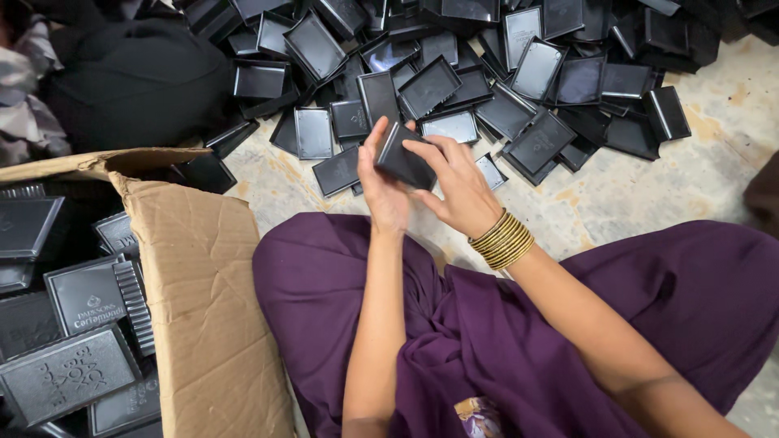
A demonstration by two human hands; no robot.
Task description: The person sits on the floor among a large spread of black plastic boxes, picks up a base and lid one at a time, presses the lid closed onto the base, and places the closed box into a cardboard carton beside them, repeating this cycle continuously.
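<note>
Two hands up: left hand [381, 191] and right hand [458, 191], sharing one black case [403, 158] between them. One stack of gold bangles [502, 240] on the right wrist, too tightly packed to count singly. Far side, one big pile of black lids [487, 73], dozens at least, overlapping past any exact tally. Near left, one cardboard box [203, 316], and inside it roughly eight finished cases [69, 377] showing, some cut off at the edge.
</note>
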